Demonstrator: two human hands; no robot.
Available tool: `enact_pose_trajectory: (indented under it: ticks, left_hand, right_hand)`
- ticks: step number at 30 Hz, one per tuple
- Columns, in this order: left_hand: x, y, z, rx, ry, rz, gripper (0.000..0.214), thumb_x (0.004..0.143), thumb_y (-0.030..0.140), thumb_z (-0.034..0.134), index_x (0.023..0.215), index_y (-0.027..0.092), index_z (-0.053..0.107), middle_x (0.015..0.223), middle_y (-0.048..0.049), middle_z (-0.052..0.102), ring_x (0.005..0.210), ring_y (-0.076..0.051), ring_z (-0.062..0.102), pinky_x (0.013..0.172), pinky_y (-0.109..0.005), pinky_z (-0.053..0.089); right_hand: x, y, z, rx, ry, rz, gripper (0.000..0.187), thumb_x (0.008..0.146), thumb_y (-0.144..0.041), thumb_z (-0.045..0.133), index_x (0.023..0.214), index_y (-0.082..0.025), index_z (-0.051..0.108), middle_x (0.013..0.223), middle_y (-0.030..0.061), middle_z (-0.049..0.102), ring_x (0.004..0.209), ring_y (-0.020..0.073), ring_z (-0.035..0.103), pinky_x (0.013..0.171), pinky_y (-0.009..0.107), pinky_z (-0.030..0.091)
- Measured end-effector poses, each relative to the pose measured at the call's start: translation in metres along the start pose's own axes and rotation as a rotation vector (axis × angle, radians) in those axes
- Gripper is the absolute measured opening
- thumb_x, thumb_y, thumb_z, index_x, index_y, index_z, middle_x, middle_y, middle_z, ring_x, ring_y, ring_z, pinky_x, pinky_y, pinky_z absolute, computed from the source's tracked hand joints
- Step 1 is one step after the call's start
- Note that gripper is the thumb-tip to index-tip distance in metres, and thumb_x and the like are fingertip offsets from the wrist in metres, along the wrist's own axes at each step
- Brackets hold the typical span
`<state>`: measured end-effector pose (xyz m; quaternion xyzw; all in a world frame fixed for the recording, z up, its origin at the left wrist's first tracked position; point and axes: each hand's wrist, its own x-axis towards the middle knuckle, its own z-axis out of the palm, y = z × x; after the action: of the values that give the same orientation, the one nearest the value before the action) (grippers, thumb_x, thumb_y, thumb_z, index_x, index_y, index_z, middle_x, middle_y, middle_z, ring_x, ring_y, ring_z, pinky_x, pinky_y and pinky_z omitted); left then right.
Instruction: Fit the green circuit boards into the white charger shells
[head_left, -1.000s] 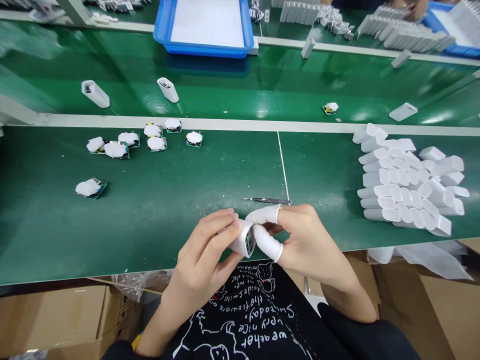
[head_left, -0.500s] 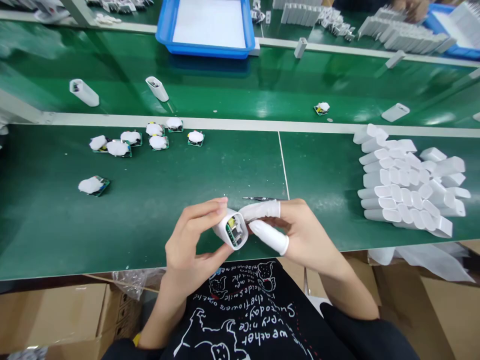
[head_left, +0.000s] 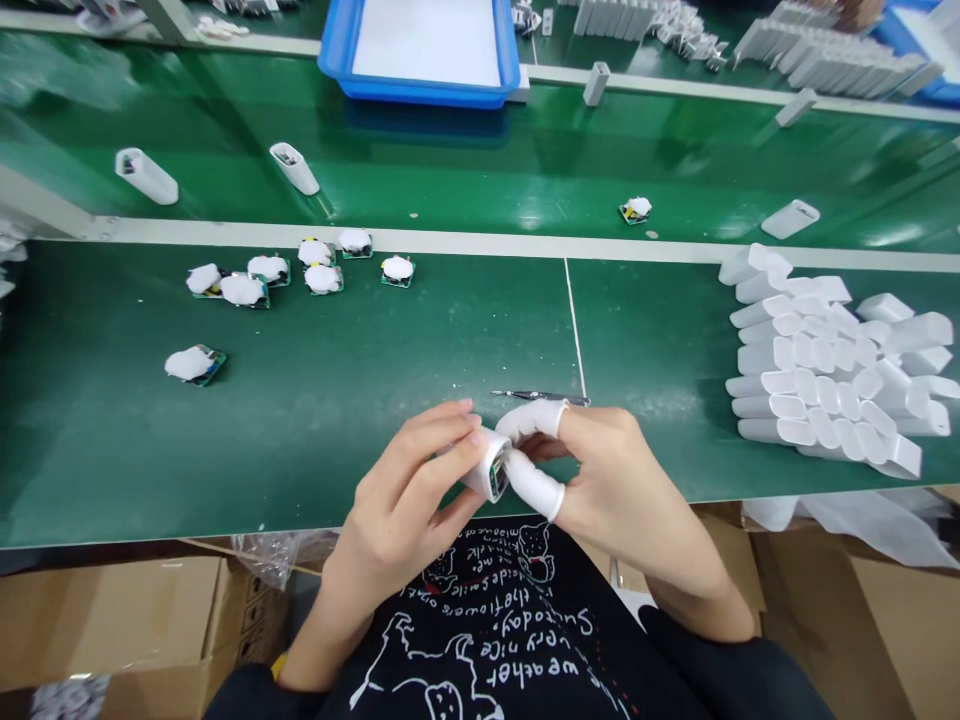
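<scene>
My left hand [head_left: 420, 490] is closed around a white plastic casing [head_left: 480, 478], with a green circuit board [head_left: 496, 474] showing inside its open end. White finger cots cover the thumb and index finger of my right hand [head_left: 585, 460], which pinch at the rim of that opening. What lies between those fingertips is partly hidden. Just beyond my hands, dark tweezers [head_left: 540, 396] rest on the green bench. Circuit boards with white tops [head_left: 244, 290] are grouped at the left, and one such board [head_left: 195, 364] lies nearer.
Stacked white casings [head_left: 817, 380] occupy the right of the green bench [head_left: 360, 400]. A blue tray [head_left: 420, 92] stands on the shelf behind. Cardboard boxes [head_left: 112, 610] are below the bench's front edge.
The casing has turned, so its open end faces more to the right. My right fingertips have closed in on the opening. The view has shifted slightly.
</scene>
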<state>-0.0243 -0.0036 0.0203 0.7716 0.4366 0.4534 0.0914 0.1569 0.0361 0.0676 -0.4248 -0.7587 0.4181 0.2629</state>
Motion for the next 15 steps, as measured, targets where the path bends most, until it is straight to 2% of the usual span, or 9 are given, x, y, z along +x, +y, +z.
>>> enact_pose_trajectory:
  ticks: [3, 6, 9, 12, 15]
  left_hand:
    - [0.001, -0.004, 0.001, 0.02, -0.014, 0.019, 0.041, 0.077, 0.003, 0.071, 0.114, 0.018, 0.058, 0.107, -0.0067, 0.066, 0.112, -0.024, 0.066, 0.094, -0.04, 0.061]
    - [0.0, -0.004, 0.002, -0.106, 0.038, -0.09, 0.047, 0.076, 0.004, 0.072, 0.118, 0.018, 0.057, 0.112, -0.0079, 0.065, 0.11, -0.024, 0.066, 0.09, -0.04, 0.061]
    - [-0.002, -0.002, 0.003, -0.255, 0.059, -0.203, 0.054, 0.074, 0.002, 0.073, 0.122, 0.02, 0.056, 0.116, -0.0082, 0.062, 0.112, -0.026, 0.065, 0.09, -0.043, 0.061]
    - [-0.004, -0.001, 0.004, -0.343, 0.065, -0.269, 0.056, 0.073, 0.003, 0.074, 0.123, 0.023, 0.056, 0.118, -0.0076, 0.062, 0.112, -0.026, 0.065, 0.087, -0.042, 0.062]
    - [-0.004, -0.002, 0.007, -0.399, 0.077, -0.327, 0.055, 0.074, 0.007, 0.074, 0.122, 0.026, 0.057, 0.118, -0.0062, 0.062, 0.11, -0.024, 0.065, 0.083, -0.039, 0.062]
  right_hand:
    - [0.006, 0.006, -0.005, -0.007, -0.096, 0.022, 0.011, 0.086, -0.011, 0.057, 0.087, -0.016, 0.067, 0.077, 0.0008, 0.07, 0.065, 0.0119, 0.066, 0.062, 0.023, 0.055]
    - [0.008, 0.009, -0.005, 0.211, -0.098, 0.014, 0.012, 0.089, -0.014, 0.057, 0.093, -0.017, 0.069, 0.085, 0.0018, 0.072, 0.073, 0.0121, 0.068, 0.067, 0.023, 0.057]
    - [0.005, 0.009, -0.004, 0.428, -0.043, 0.05, 0.012, 0.088, -0.017, 0.06, 0.095, -0.019, 0.07, 0.091, 0.0018, 0.074, 0.078, 0.0124, 0.07, 0.072, 0.024, 0.058]
    - [-0.002, 0.008, -0.001, 0.51, 0.005, 0.105, 0.009, 0.086, -0.018, 0.064, 0.093, -0.019, 0.07, 0.091, 0.0016, 0.074, 0.078, 0.0133, 0.071, 0.074, 0.026, 0.06]
    - [-0.011, 0.008, 0.008, 0.493, 0.177, 0.092, 0.018, 0.086, -0.018, 0.064, 0.103, -0.021, 0.068, 0.102, 0.0035, 0.073, 0.085, 0.0156, 0.072, 0.077, 0.03, 0.062]
